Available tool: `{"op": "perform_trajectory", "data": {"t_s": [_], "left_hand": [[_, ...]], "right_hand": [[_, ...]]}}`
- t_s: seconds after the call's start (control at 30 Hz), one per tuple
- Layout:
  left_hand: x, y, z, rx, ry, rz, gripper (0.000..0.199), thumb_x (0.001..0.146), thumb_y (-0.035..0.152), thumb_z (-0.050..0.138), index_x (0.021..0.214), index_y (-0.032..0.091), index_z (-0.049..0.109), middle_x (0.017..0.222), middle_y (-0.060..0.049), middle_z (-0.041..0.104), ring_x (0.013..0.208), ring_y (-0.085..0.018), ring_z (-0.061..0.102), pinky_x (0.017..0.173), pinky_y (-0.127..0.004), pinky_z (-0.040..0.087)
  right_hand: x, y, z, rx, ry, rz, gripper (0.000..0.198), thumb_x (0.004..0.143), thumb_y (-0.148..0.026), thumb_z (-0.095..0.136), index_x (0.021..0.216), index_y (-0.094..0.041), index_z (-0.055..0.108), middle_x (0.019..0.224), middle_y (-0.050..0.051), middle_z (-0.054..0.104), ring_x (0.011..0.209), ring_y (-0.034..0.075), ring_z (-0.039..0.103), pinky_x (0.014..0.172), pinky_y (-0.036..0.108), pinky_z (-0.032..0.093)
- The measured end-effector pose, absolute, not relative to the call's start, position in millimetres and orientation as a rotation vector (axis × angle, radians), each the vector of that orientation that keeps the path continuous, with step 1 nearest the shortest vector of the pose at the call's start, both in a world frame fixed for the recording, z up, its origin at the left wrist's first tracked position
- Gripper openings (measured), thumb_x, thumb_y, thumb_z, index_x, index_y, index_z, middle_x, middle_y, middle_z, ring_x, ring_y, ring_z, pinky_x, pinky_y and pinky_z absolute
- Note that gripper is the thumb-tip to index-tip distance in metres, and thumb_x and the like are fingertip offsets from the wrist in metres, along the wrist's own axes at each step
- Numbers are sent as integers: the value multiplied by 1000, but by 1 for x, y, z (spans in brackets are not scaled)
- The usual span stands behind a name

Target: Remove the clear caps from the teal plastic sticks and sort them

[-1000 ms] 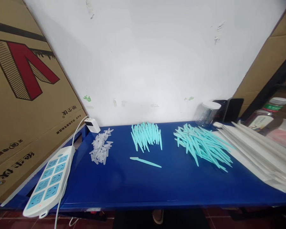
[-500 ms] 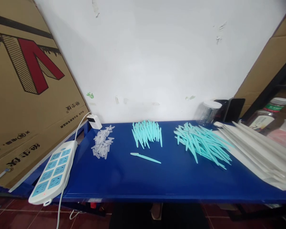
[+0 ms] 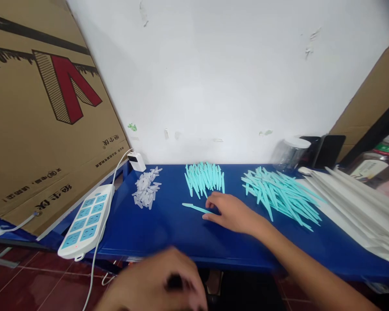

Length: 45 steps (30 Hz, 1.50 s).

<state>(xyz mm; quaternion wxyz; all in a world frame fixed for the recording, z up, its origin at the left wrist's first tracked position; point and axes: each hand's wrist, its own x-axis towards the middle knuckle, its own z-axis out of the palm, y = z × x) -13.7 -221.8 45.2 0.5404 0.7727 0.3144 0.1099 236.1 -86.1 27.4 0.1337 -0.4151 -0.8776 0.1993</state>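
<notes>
A single turquoise eyebrow razor (image 3: 194, 208) lies on the blue table, its blade end pointing left. My right hand (image 3: 228, 211) is at its right end, thumb and fingers apart around the handle, which they partly cover. Just behind lies a row of similar razors (image 3: 203, 178). To the right of that hand spreads a larger loose pile of turquoise razors (image 3: 280, 194). Small translucent caps (image 3: 146, 188) are heaped on the left. Low in front of the table edge, my left hand (image 3: 162, 283) is smeared by motion, so its fingers cannot be read.
A white power strip (image 3: 88, 222) with a cable runs along the table's left edge, near a small white device (image 3: 136, 161). White paper bags or sheets (image 3: 353, 216), a clear lidded jar (image 3: 291, 155) and a labelled bottle (image 3: 374, 162) stand or lie on the right.
Both hands have come into view. My right hand has reached from the right to the single razor, and my left hand has risen at the bottom. The view has shifted slightly.
</notes>
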Motion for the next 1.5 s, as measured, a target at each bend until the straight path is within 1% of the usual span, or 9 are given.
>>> {"op": "perform_trajectory", "data": {"t_s": [0.07, 0.17, 0.27, 0.47, 0.67, 0.77, 1.0, 1.33, 1.5], "left_hand": [[-43, -172, 54, 1886, 1018, 414, 30, 105, 42, 48, 115, 26, 70, 119, -10, 71, 112, -27, 64, 95, -39, 51], [-87, -107, 57, 2140, 1946, 627, 30, 92, 50, 60, 95, 23, 74, 89, -8, 74, 83, -28, 67, 70, -34, 46], [-118, -71, 45, 2175, 2174, 317, 30, 82, 54, 68, 85, 24, 73, 80, -6, 74, 74, -27, 67, 60, -30, 37], [-131, -64, 9, 2195, 2127, 133, 26, 86, 48, 63, 77, 24, 67, 81, -8, 75, 74, -28, 68, 62, -32, 38], [-84, -40, 34, 2208, 1624, 689, 32, 94, 52, 58, 88, 22, 69, 83, -5, 76, 76, -24, 69, 70, -32, 49], [-48, -7, 42, 2158, 1351, 800, 35, 92, 53, 64, 90, 20, 75, 83, -5, 77, 72, -21, 70, 70, -31, 52], [-4, 35, -14, 2019, 1178, 1098, 44, 96, 51, 59, 114, 15, 78, 90, -8, 80, 75, -21, 70, 70, -32, 55], [-2, 19, -19, 1895, 1211, 1107, 38, 92, 50, 69, 106, 16, 80, 90, -9, 82, 75, -21, 72, 66, -30, 54], [1, 17, -21, 1916, 1184, 1093, 37, 92, 49, 69, 105, 16, 80, 89, -9, 81, 74, -20, 71, 65, -30, 53]], "right_hand": [[227, -62, 23, -1243, -2632, 593, 34, 87, -47, 77, 101, -17, 67, 106, 10, 67, 82, 21, 60, 65, 30, 41], [223, -47, 15, -1154, -2697, 823, 23, 96, -39, 66, 86, -19, 62, 95, 8, 66, 73, 18, 56, 60, 28, 39], [229, -46, 10, -1044, -2634, 921, 24, 99, -38, 61, 83, -20, 59, 87, 5, 64, 67, 16, 52, 58, 28, 37], [240, -45, 3, -912, -2274, 900, 25, 104, -44, 51, 93, -22, 54, 81, 0, 60, 69, 15, 52, 63, 28, 40], [252, -14, 7, -880, -2023, 1055, 22, 103, -44, 52, 100, -22, 52, 81, 0, 67, 66, 15, 64, 63, 28, 47], [266, 9, 13, -946, -1956, 930, 26, 100, -46, 56, 102, -20, 61, 78, 1, 68, 58, 15, 61, 59, 29, 49], [283, 20, -3, -1048, -1818, 614, 29, 97, -44, 61, 100, -20, 79, 103, 7, 79, 96, 25, 73, 77, 33, 54], [283, 18, -4, -1094, -1866, 543, 27, 97, -39, 61, 101, -20, 79, 109, 7, 80, 103, 26, 72, 83, 34, 56], [280, 13, -2, -1085, -1895, 575, 29, 97, -42, 60, 99, -19, 79, 103, 6, 80, 94, 24, 72, 78, 33, 55]]}}
